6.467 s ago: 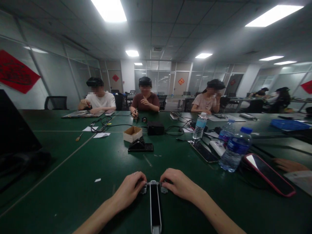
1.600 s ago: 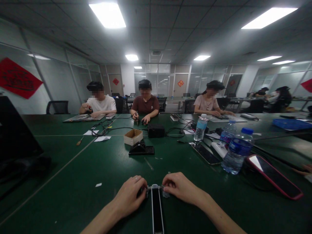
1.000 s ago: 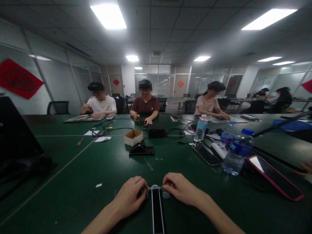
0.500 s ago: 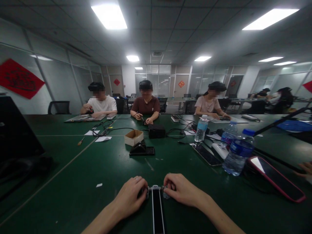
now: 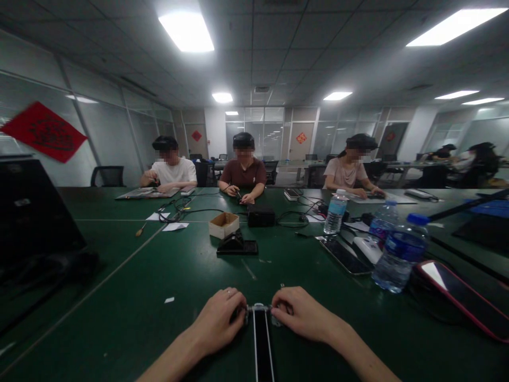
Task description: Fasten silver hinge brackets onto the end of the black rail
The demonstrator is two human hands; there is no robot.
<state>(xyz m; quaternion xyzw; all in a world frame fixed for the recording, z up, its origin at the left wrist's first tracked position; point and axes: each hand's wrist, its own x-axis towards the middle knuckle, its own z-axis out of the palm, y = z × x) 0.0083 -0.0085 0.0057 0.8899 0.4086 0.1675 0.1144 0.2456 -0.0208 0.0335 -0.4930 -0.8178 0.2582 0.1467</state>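
Note:
A long, narrow black piece with white edges (image 5: 263,345) lies on the green table in front of me, its near end cut off by the frame. Across its far end runs a thin metal crosspiece (image 5: 258,307). My left hand (image 5: 218,322) is closed at the crosspiece's left end, thumb and fingers pinching a small grey metal part that they mostly hide. At the opposite end, my right hand (image 5: 305,317) pinches a similar grey metal part (image 5: 275,321), whose lower edge shows under the fingertips. What exactly these parts are, I cannot make out.
Beyond my hands stand a black holder (image 5: 237,245), an open cardboard box (image 5: 224,225) and a black box (image 5: 261,216). Water bottles (image 5: 401,254), a phone (image 5: 345,256) and a red-edged phone (image 5: 463,297) are at right, a laptop (image 5: 35,212) at left. Three people sit opposite.
My view has turned slightly left, so the scene sits a little further right. Both hands keep their pinch at the two ends of the crosspiece; the right fingers have shifted slightly.

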